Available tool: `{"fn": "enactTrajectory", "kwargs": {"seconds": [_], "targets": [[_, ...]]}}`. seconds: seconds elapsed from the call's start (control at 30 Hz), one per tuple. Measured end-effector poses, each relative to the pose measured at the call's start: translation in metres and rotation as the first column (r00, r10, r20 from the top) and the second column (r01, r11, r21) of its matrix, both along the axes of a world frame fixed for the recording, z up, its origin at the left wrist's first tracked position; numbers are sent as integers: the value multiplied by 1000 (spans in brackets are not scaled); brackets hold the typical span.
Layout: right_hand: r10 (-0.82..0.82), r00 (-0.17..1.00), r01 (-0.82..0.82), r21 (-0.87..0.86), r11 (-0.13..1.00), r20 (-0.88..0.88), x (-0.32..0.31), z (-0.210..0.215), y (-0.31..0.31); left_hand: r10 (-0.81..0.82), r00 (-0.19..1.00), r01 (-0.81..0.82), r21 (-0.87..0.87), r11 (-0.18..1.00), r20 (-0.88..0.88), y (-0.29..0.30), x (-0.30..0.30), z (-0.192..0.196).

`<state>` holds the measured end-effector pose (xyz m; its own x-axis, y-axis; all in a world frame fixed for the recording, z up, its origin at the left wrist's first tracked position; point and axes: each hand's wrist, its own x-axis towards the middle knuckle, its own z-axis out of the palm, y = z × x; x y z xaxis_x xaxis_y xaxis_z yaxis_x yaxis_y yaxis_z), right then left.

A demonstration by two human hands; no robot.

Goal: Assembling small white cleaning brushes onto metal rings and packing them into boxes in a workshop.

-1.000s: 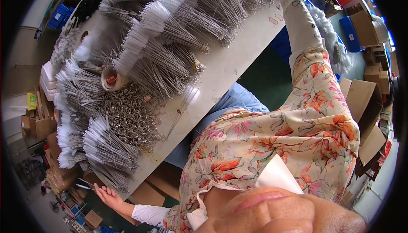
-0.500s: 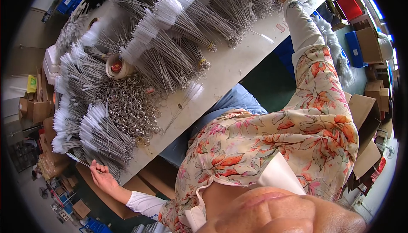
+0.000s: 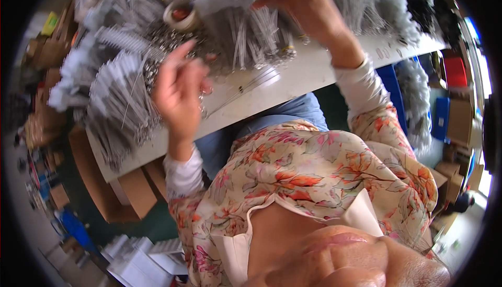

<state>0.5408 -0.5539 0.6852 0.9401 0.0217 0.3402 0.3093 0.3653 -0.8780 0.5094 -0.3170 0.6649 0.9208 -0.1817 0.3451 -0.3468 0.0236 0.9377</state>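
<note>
Motion blurs the view. My right hand [image 3: 300, 7] is raised over the far side of the white table [image 3: 293, 80], fingers curled on a white-tagged bundle of thin metal wires [image 3: 238, 4]. My left hand [image 3: 178, 93] hovers over the table's near edge, beside a heap of small metal rings [image 3: 151, 72]. Its index finger points up and its thumb is bent in. Whether it holds anything is unclear. A roll of tape [image 3: 180, 16] lies between the wire bundles.
Many more tagged wire bundles [image 3: 112, 104] fan out across the table's left and far sides. Cardboard boxes [image 3: 107, 193] stand below the table on the left, and blue and red crates [image 3: 444, 114] with more cartons on the right.
My left hand came up from the lower left bundles to the table's near edge. My right hand drew back from the far right toward the middle. The view swung and closed in.
</note>
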Motion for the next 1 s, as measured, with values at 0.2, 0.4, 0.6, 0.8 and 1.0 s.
{"fn": "enactTrajectory", "kwargs": {"seconds": [0.2, 0.4, 0.6, 0.8, 1.0], "targets": [[127, 985, -94, -259, 961, 117, -37, -13, 98, 108, 892, -216, 205, 955, 439, -11, 13, -31], [5, 990, -36, -224, 974, -139, -40, -43, 67, 72, 861, -102, 32, 994, 504, -5, 0, -37], [510, 817, -215, 679, 702, -268, -42, -51, 81, -37, 761, -219, 311, 925, 647, -8, -16, -62], [234, 882, -394, -368, 842, -408, -49, -27, 67, -90, 843, 3, 164, 986, 530, 41, 7, -6], [365, 884, -463, -446, 766, -292, -64, -25, 87, -506, 859, 501, 73, 862, 82, 38, -14, -11]]}}
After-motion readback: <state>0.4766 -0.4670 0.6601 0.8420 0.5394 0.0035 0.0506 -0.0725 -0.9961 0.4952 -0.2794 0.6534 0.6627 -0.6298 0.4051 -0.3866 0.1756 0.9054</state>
